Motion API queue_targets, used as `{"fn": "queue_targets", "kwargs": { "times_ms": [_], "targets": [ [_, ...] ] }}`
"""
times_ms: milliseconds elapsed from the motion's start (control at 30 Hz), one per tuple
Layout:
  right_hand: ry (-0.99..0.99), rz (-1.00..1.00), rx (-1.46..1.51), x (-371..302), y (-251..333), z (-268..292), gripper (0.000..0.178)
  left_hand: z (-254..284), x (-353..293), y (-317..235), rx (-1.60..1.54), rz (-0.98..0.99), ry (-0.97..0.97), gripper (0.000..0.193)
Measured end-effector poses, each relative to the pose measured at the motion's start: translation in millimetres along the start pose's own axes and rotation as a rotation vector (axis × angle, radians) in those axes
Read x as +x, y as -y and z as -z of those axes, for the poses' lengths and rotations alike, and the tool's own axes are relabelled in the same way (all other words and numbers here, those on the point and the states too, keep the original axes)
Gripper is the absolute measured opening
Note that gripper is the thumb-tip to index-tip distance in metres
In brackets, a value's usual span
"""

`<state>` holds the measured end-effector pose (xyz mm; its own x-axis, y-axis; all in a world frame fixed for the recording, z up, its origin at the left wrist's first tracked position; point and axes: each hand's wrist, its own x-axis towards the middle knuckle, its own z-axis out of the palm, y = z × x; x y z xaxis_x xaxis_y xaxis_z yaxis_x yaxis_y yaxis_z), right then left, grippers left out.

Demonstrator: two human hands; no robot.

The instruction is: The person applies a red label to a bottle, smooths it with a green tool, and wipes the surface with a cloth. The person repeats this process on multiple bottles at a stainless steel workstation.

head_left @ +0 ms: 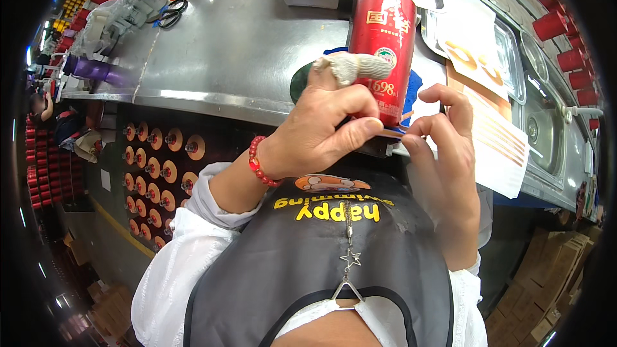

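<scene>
A red bottle with gold and white print lies on its side at the bench edge, its neck pointing away from me. Over it rests my left hand; the index finger, wrapped in a whitish cloth finger cover, presses on the bottle's side. The left thumb touches a thin gold-brown strip at the bottle's near end. Thumb and index finger of my right hand pinch the strip's right end, the other fingers curled. Blue cloth shows under the bottle.
White sheets with gold strips and curved gold labels lie at right, near a metal sink. Black-handled scissors and a purple cup are at left on the steel bench. Several red bottles stand below left.
</scene>
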<state>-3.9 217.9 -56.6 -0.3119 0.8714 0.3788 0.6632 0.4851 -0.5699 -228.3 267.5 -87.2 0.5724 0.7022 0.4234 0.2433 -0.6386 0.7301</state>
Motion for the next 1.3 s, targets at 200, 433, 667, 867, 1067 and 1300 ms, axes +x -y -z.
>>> {"fn": "queue_targets", "kwargs": {
  "times_ms": [200, 433, 667, 867, 1067, 1300],
  "targets": [
    [-0.004, -0.189, 0.126, -2.3, -13.9, -26.6, 0.02, -19.0, -21.7, 17.4, -0.144, 0.262, -0.268, 0.026],
    [0.002, -0.247, 0.173, -2.0, -16.3, -31.2, 0.022, -22.0, -27.7, 27.3, -0.413, 0.361, -0.28, 0.04],
    [0.021, -0.271, 0.234, -4.6, -21.6, -30.8, 0.023, -20.7, -29.8, 33.2, -0.353, 0.276, -0.298, 0.051],
    [0.029, -0.251, 0.271, -9.7, -30.2, -29.8, 0.024, -19.3, -31.2, 28.1, -0.567, 0.393, -0.269, 0.057],
    [0.003, -0.387, 0.499, -9.5, -24.1, -29.3, 0.027, -16.6, -34.2, 30.0, -0.4, 0.461, -0.173, 0.029],
    [-0.003, -0.3, 0.313, -5.2, -24.7, -30.4, 0.033, -18.2, -30.2, 27.0, -0.301, 0.407, -0.202, 0.019]
  ]
}}
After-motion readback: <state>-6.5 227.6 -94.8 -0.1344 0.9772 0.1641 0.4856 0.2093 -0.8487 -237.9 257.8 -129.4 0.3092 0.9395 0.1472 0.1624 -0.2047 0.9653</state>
